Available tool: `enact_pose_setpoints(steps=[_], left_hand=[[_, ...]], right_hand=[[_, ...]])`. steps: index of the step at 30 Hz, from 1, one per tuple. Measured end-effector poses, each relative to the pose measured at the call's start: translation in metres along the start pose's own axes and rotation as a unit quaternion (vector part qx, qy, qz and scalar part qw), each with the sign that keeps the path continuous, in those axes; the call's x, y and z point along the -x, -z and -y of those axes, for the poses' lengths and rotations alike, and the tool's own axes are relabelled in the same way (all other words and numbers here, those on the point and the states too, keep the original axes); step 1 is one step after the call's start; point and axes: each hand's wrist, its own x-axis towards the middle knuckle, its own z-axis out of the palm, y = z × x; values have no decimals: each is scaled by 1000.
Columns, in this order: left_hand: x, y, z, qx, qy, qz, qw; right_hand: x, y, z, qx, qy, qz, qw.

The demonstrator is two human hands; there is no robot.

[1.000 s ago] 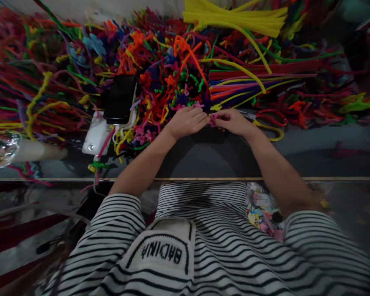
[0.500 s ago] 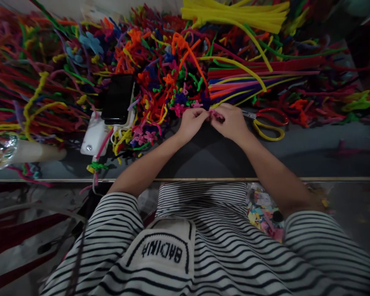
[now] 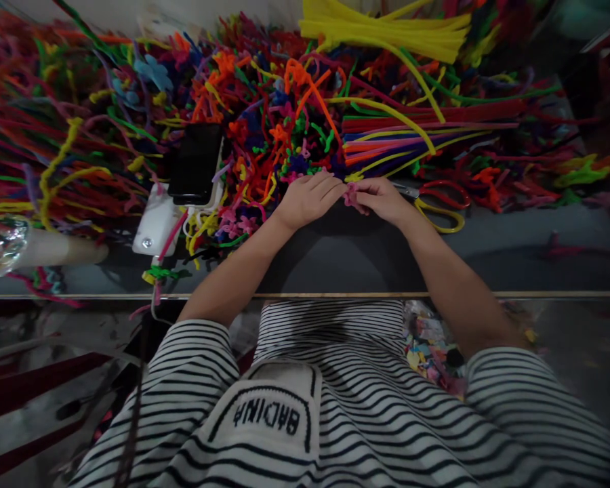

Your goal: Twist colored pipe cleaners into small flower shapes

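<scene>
Between my two hands is a small pink fuzzy-wire flower [image 3: 351, 196]. My right hand [image 3: 383, 199] is closed on it, thumb and forefinger pinching its right side. My left hand [image 3: 311, 198] lies at the flower's left, back of the hand up, fingers pressed together and their tips against it; whether they grip it is hidden. Just beyond lie a bundle of straight coloured stems [image 3: 386, 144] and a pile of small twisted shapes [image 3: 279, 135]. Scissors with red and yellow handles [image 3: 440, 207] rest right of my right hand.
A black phone [image 3: 196, 163] lies on a white device, beside a white power bank [image 3: 155, 227] with a cable. A pale cone with a shiny top [image 3: 64, 249] lies at the left. Yellow stems [image 3: 386, 30] are heaped at the back. The grey table's edge [image 3: 335, 295] runs before me.
My left hand has turned flatter, with its fingers now extended together toward the flower. My right hand's fingers have shifted, and more of the pink flower shows between the hands.
</scene>
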Motion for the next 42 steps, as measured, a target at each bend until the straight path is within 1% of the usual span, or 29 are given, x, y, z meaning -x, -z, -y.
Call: enact_pose_setpoints(steps=[2,6,9,13,15,17,19,21,22,23,25,26,27,28,29,31,36,42], left_hand=[[-1,3,1,-21,-17,-1,1000],[-3,10,4,-30,-72,17,997],[-3,11,6,-7,-77,18,997],[-2,4,3,35,-35,7,999],[-2,0,-1,65,-6,2,998],[-4,-3,-8,95,34,-2,995],[-6,-6,-15,130,95,-7,987],[-10,-8,-22,189,178,-16,965],[-13,-9,-24,234,225,-21,946],[-15,-10,-26,286,271,-25,919],[-19,-12,-28,392,344,-29,852],[-21,-12,-29,434,367,-30,823],[-22,-12,-29,463,380,-30,800],[-23,-12,-29,480,386,-29,787],[-23,-11,-29,488,388,-28,782],[-23,-10,-28,485,385,-28,785],[-21,-9,-28,457,362,-18,812],[-20,-11,-27,448,353,-10,821]], right_hand=[[1,1,1,5,-4,0,1000],[2,2,1,24,-15,-5,1000],[1,2,0,34,-16,-3,999],[2,3,-2,76,-16,-12,997],[3,2,-2,121,4,-30,992],[4,1,-1,193,41,-57,979],[5,-2,2,274,78,-82,955],[5,-6,5,333,103,-99,932],[5,-8,6,351,111,-106,924],[5,-9,7,363,117,-113,917],[6,-12,6,380,122,-130,908],[6,-13,5,386,124,-137,904],[6,-13,4,391,126,-143,901],[6,-13,3,393,128,-148,899],[6,-12,2,394,132,-150,897],[6,-11,-1,395,141,-149,896],[6,-8,-5,409,146,-146,889],[7,-7,-8,421,147,-150,882]])
